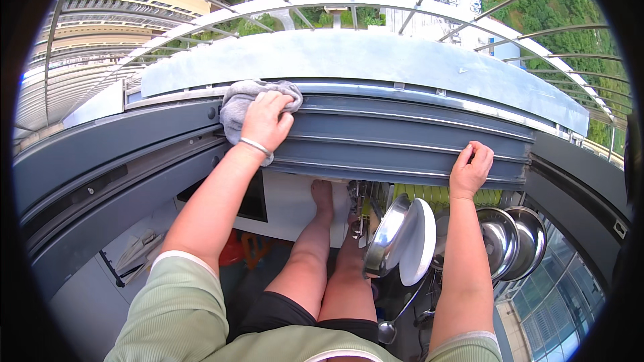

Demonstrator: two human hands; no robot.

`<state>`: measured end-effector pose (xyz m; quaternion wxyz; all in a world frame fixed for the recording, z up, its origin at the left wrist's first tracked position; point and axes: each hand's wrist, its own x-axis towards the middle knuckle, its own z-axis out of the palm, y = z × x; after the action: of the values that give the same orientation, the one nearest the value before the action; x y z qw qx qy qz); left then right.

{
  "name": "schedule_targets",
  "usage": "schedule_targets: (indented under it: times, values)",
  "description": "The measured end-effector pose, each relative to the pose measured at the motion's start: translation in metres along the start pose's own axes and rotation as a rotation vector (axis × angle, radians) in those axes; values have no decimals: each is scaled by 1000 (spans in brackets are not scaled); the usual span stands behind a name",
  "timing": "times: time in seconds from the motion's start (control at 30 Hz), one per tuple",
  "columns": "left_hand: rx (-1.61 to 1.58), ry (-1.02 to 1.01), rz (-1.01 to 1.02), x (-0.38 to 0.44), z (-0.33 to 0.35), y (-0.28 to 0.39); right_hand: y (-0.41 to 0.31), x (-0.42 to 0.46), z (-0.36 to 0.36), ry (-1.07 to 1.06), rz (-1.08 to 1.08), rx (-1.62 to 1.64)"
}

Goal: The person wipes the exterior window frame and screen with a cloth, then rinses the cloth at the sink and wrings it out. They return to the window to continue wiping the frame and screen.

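A grey cloth (234,105) lies bunched over the left end of a dark grey metal sliding-window track (372,123). My left hand (266,118) grips it from above, fingers bent into the fabric, with a bangle at the wrist. The track has several raised parallel rails, and the cloth covers part of them and the left corner. Toward the track's right end is my right hand (472,166), its fingers curled in and thumb against the index finger. Nothing shows in it; whether it rests on a rail I cannot tell.
Outside the sill are a pale metal ledge (352,55) and a barred window cage (443,17), far above the ground. Dark frame sides (121,141) flank the track. Below, beside my legs, stand a steel pot lid (387,236), a white plate (418,241) and a green rack (427,192).
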<state>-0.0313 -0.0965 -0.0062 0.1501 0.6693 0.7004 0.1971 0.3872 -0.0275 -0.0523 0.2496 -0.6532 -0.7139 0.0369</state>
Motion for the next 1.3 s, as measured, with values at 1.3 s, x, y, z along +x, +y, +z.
schedule_targets:
  times: [1.3]
  values:
    - [78, 386, -250, -82, 25, -33, -221, 7, 55, -534, -585, -38]
